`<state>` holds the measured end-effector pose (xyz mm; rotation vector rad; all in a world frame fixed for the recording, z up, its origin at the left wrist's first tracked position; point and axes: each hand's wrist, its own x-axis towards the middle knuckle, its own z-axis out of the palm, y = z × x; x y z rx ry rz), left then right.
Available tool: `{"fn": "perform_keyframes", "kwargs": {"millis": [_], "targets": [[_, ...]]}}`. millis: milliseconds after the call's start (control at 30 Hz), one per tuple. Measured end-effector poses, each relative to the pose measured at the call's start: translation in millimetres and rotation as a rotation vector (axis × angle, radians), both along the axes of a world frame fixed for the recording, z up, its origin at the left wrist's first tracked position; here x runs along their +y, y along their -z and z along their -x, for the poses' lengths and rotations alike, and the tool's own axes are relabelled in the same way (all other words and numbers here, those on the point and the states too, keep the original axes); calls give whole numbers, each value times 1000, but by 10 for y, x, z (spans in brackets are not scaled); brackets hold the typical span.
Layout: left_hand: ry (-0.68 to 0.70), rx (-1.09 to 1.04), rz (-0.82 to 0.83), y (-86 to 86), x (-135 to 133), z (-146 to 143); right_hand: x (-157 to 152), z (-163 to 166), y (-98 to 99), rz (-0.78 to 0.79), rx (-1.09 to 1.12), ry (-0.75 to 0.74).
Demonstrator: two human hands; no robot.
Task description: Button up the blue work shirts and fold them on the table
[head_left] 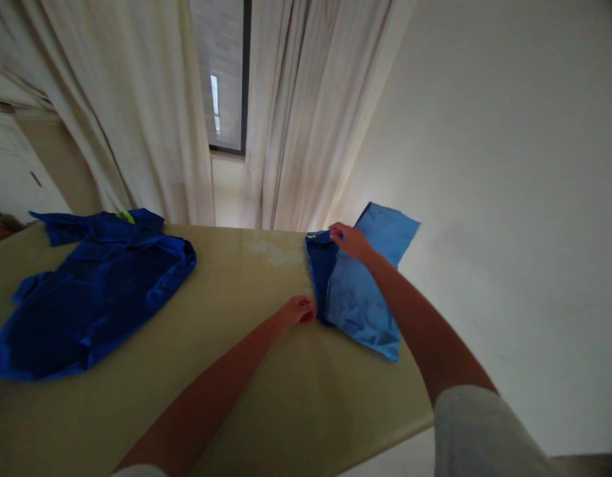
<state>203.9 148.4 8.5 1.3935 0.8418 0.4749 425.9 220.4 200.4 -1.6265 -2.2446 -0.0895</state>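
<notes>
A partly folded blue shirt (361, 291) lies at the right side of the table, its lighter blue face up and a darker blue strip showing on the left. One light blue flap of it sticks out past the far right edge. My right hand (353, 240) is closed at the shirt's top, fingers pinching the cloth near a small yellow-green mark. Beside the shirt's lower left edge is my left hand (302, 309), fingers curled together. Whether cloth is between those fingers is hard to see.
A second shirt (102, 285), dark blue with a yellow-green stripe at the collar, is spread on the left of the yellowish table (226, 291). Behind the table hang pale curtains (310, 119) around a window (221, 73). A white wall (509, 199) stands on the right.
</notes>
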Motion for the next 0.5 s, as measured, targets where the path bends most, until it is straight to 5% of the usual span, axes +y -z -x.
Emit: {"fn": "perform_keyframes", "kwargs": {"millis": [133, 233, 300, 500], "targets": [[-110, 13, -70, 269, -269, 495, -407, 876, 1384, 278, 21, -157], [-198, -14, -248, 319, -482, 738, -766, 1193, 2044, 247, 98, -80], [-195, 3, -359, 287, -584, 779, -877, 1253, 2189, 218, 139, -33], [15, 163, -659, 197, -717, 693, -842, 1173, 2162, 206, 187, -26]]}}
